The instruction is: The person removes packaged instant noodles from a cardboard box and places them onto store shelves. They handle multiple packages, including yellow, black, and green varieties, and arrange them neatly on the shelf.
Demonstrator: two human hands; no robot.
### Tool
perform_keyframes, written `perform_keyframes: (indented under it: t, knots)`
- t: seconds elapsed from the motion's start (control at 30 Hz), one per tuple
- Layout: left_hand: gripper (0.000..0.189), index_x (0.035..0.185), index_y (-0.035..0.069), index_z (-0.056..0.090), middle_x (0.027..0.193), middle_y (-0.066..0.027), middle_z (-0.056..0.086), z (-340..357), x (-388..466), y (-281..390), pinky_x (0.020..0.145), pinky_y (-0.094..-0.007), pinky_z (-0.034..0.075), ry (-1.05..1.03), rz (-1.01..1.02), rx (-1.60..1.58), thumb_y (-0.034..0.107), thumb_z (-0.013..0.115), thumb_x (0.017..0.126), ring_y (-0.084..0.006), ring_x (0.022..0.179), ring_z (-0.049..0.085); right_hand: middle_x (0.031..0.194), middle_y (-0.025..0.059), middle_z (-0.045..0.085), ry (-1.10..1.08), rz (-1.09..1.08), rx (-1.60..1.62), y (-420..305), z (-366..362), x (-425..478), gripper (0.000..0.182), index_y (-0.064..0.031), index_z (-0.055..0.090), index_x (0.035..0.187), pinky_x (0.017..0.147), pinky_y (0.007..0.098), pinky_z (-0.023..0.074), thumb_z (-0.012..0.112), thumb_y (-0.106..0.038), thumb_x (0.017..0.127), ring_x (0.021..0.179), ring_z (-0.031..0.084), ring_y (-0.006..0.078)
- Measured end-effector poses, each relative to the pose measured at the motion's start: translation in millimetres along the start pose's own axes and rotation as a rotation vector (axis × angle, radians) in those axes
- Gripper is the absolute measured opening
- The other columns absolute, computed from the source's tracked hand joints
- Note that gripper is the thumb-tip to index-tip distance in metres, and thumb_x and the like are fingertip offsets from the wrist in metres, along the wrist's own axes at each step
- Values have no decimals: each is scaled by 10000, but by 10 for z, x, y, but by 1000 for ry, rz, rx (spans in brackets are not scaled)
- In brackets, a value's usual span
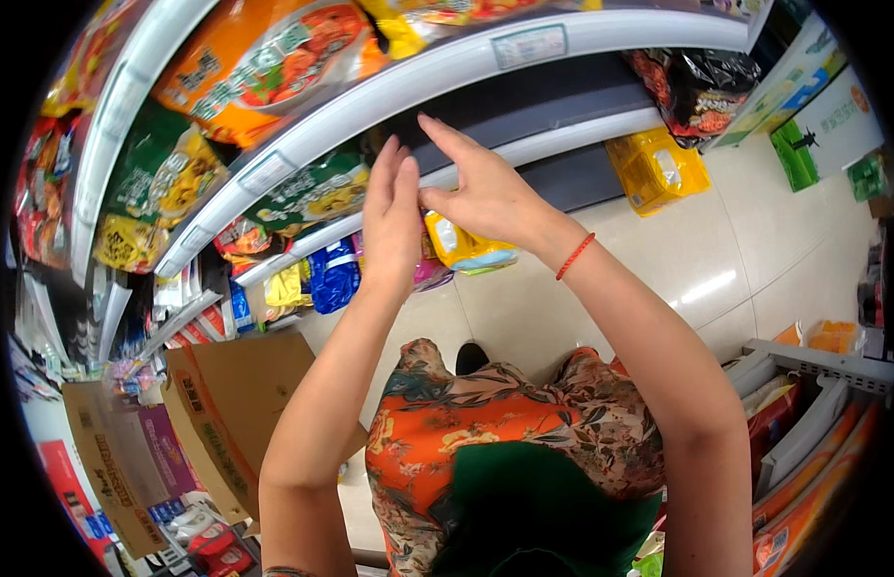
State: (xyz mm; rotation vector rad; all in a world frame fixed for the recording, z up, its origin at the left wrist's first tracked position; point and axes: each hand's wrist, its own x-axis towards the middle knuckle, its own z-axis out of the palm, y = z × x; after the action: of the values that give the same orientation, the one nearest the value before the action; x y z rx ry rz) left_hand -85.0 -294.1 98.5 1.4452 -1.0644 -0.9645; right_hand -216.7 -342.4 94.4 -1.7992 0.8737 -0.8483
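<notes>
My left hand (pixel 393 223) is raised before a store shelf, its fingers stretched out and no object visible in it. Just left of it, green bagged noodles (pixel 313 191) stand on a shelf, and I cannot tell whether the fingers touch them. My right hand (pixel 483 187) is spread beside the left, thumb and forefinger wide apart, with nothing held. Its thumb tip comes close to the left hand. Behind its fingers runs a dark shelf board (pixel 541 90). Below the hands, a yellow package (pixel 458 245) is partly hidden by the right hand.
A white shelf edge (pixel 432 61) curves above the hands, with orange noodle packs (pixel 274 65) over it. Black packs (pixel 699 90) and a yellow multipack (pixel 656 169) are at right. Open cardboard boxes (pixel 238 404) stand at left. Another rack (pixel 815 368) is at lower right.
</notes>
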Motion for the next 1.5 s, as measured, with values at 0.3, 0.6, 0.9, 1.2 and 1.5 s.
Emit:
perform_keyframes:
  t: [0.3,0.6,0.9,1.2,1.5]
  knots:
    - [347,1254,54,435,1192,-71,514,-1319,-98,-331,985,-329,402,484,57,83,219,549,971,-162,1133,505,1484,246,340,-24,74,-10,-222,629,232,782,38,240,1473,1048,323,373,646,-263,876,1350,386,304]
    - [535,1418,-39,338,1388,-178,446,-1607,127,-383,1049,-327,349,467,-29,-15,113,533,943,-242,1250,472,1391,289,432,114,112,37,-237,828,288,771,93,283,1423,1076,352,341,663,-197,819,1293,437,364]
    - [399,1287,-23,535,1191,-97,509,-799,117,-201,982,-293,424,215,25,-47,-13,513,889,-195,1142,567,1345,231,504,405,199,-13,151,179,276,646,77,332,1411,1025,314,364,598,-90,846,1230,500,290]
    - [429,1289,-40,529,1228,-120,528,-23,281,-79,949,-274,426,91,43,113,11,526,863,-186,1082,586,1328,237,492,699,237,-78,268,-395,47,570,38,399,1362,1025,404,384,544,-109,831,1222,485,382]
    - [378,1270,-50,512,1227,-102,605,193,315,8,909,-263,413,-1,5,-78,71,517,912,-125,1083,554,1269,167,556,620,230,-99,390,-664,-26,588,3,388,1394,975,306,386,581,-109,849,1137,523,244]
